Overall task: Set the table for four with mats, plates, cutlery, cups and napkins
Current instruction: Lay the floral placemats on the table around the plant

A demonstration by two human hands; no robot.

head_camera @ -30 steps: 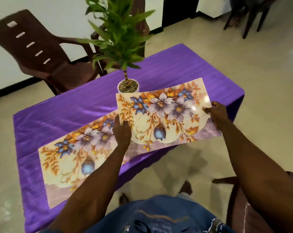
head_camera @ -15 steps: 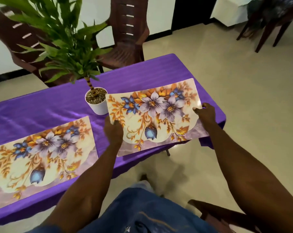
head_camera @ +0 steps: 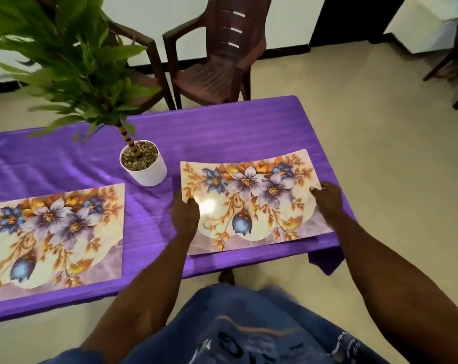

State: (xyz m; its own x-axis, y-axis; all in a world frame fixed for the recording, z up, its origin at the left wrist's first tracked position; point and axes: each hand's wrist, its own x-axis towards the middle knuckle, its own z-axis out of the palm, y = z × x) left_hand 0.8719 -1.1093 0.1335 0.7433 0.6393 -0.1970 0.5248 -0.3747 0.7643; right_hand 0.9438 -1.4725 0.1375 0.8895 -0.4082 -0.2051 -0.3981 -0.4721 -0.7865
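While the person's blue patterned garment [head_camera: 238,324] fills the bottom of the frame, both arms reach up from it to a glossy rectangular floral place mat [head_camera: 251,200] at centre right. The left hand [head_camera: 184,215] pinches the mat's left edge, thumb on top and fingers curled beneath; the right hand [head_camera: 327,200] pinches the right edge the same way. Held at both short ends, the thin sheet likely stays flat and can be squared to the near edge of the purple-clothed table [head_camera: 222,127]; its far edge curls up slightly. At lower left of the frame a matching floral mat [head_camera: 54,237] lies flat, well apart, apparently marking the neighbouring seat. Between them, further back, stands a white pot with a green leafy plant [head_camera: 144,166], seemingly a centrepiece. Beyond the table, at upper centre, a brown plastic armchair [head_camera: 222,61] waits.
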